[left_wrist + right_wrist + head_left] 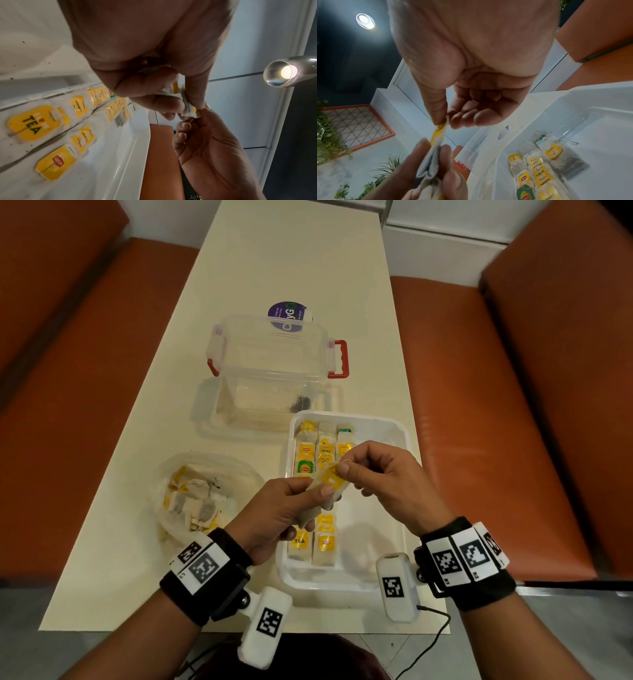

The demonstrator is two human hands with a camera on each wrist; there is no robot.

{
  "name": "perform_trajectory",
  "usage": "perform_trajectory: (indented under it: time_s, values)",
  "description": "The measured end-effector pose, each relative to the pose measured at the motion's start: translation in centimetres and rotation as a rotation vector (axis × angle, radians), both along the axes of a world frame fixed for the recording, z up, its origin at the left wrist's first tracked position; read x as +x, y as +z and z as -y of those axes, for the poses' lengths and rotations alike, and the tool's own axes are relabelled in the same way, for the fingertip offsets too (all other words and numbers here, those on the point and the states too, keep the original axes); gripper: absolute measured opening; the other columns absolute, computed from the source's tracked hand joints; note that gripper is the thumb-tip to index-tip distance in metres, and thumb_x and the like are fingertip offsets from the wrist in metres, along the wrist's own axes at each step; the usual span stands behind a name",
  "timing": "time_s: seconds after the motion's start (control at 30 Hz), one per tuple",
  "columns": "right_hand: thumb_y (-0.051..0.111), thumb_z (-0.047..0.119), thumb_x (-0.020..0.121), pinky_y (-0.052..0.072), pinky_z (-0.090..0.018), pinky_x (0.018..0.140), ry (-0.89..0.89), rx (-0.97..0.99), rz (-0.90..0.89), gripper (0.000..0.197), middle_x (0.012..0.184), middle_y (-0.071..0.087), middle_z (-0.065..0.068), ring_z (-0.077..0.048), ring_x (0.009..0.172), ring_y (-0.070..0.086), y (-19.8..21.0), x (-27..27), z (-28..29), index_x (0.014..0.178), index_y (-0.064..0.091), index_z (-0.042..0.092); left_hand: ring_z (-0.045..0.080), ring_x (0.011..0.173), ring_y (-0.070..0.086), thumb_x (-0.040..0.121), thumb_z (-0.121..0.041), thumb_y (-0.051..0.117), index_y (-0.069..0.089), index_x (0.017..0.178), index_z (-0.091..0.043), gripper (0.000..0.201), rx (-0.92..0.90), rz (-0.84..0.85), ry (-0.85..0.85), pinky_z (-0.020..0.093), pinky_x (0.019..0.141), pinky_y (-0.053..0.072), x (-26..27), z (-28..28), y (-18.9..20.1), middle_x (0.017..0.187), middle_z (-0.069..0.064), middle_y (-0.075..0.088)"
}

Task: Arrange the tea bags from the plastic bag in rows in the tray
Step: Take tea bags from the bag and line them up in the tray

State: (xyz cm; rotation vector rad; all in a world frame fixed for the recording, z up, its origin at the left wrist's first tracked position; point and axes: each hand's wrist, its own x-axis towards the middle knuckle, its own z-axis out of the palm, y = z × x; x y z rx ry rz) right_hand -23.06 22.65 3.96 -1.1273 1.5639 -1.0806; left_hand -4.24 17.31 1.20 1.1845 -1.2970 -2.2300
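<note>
Currently: one tea bag (329, 487) over the tray (394, 573), body gripped by my left hand (284, 508), tag end pinched by my right hand (387, 477). Handling: flatten first, lay against the third row.

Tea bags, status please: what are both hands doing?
Left hand grips white paper tea bag; right hand pinches its yellow tag. Held above white plastic tray. Nothing in the way.

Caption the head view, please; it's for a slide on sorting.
Both hands, left hand and right hand, hold one tea bag above the half-filled tray.
</note>
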Motion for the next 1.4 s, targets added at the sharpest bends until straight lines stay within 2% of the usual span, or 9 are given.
perform_trajectory:
  time_s: [0.17,0.27,0.4,0.63,0.73,0.87,1.1,1.23,1.4]
  values:
    - [0.073,0.016,0.089,0.047,-0.022,0.059,0.028,0.03,0.023,0.006,0.079,0.068,-0.018,-0.012,0.065,0.058,0.0,0.0,-0.3,0.092,0.072,0.012,0.01,0.055,0.052,0.073,-0.049,0.074,0.076,0.101,-0.01,0.048,-0.015,-0.007,0.054,0.018,0.043,0.028,-0.2,-0.4,-0.1,0.087,-0.001,0.069]
    - [0.073,0.012,0.089,0.045,-0.025,0.059,0.022,0.02,0.018,0.004,0.075,0.067,-0.012,-0.012,0.062,0.058,-0.1,-0.2,-0.1,0.09,0.072,0.015,0.009,0.057,0.053,0.073,-0.048,0.083,0.076,0.096,-0.015,0.041,-0.011,-0.006,0.038,0.018,0.044,0.028,-0.2,-0.3,-0.3,0.086,-0.003,0.068]
    - [0.074,0.01,0.088,0.044,-0.025,0.058,0.009,0.023,0.017,0.007,0.07,0.067,-0.004,-0.012,0.061,0.057,-0.3,-0.4,0.1,0.088,0.072,0.016,0.009,0.057,0.052,0.071,-0.042,0.082,0.075,0.093,-0.017,0.034,-0.046,0.032,0.016,0.019,0.045,0.029,-0.2,-0.1,-0.6,0.069,-0.006,0.057]
    - [0.073,0.009,0.089,0.043,-0.023,0.056,-0.011,0.012,-0.044,0.009,0.066,0.064,0.002,-0.011,0.06,0.056,-0.3,-1.5,0.5,0.088,0.071,0.018,0.008,0.057,0.055,0.076,-0.044,0.076,0.077,0.093,-0.02,0.03,0.014,0.046,0.076,0.018,0.045,0.03,-0.2,-0.2,-0.7,0.097,0.007,0.071]
    - [0.073,0.01,0.089,0.042,-0.021,0.055,-0.041,0.029,-0.073,0.01,0.065,0.062,0.003,-0.011,0.059,0.055,-0.5,-2.7,1.1,0.087,0.069,0.019,0.009,0.058,0.054,0.078,-0.044,0.073,0.078,0.101,-0.018,0.036,0.042,0.044,0.114,0.019,0.044,0.028,0.2,0.0,-0.7,0.089,0.001,0.067]
    - [0.074,0.013,0.089,0.043,-0.021,0.054,-0.056,0.069,-0.139,0.011,0.069,0.064,-0.001,-0.01,0.06,0.057,-0.9,-3.9,1.8,0.085,0.07,0.022,0.011,0.063,0.059,0.096,-0.022,0.062,0.075,0.11,-0.019,0.019,0.105,0.024,0.124,0.019,0.045,0.035,0.8,0.1,-1.0,0.089,-0.001,0.068]
    - [0.072,0.02,0.09,0.044,-0.021,0.06,0.042,0.265,-0.442,0.01,0.07,0.066,0.007,-0.001,0.058,0.057,-3.8,-5.5,3.0,0.085,0.068,0.028,0.02,0.08,0.071,0.095,0.003,0.051,0.071,0.117,-0.014,0.035,0.203,-0.037,0.143,0.026,0.056,0.059,1.3,0.2,-1.4,0.097,0.008,0.072]
    - [0.074,0.021,0.088,0.046,-0.023,0.062,0.212,0.424,-0.538,0.011,0.076,0.07,0.006,-0.006,0.062,0.061,-5.1,-5.3,3.9,0.083,0.068,0.029,0.02,0.081,0.072,0.094,0.01,0.046,0.07,0.118,-0.014,0.042,0.205,-0.039,0.14,0.027,0.059,0.061,1.4,0.3,-1.5,0.097,0.008,0.072]
    - [0.074,0.023,0.087,0.053,-0.03,0.074,0.196,0.477,-0.66,0.017,0.074,0.071,0.004,-0.013,0.071,0.068,-6.8,-5.1,5.9,0.077,0.064,0.032,0.02,0.081,0.071,0.093,0.011,0.047,0.071,0.117,-0.013,0.042,0.204,-0.03,0.149,0.028,0.062,0.061,1.3,0.6,-1.7,0.096,0.008,0.073]
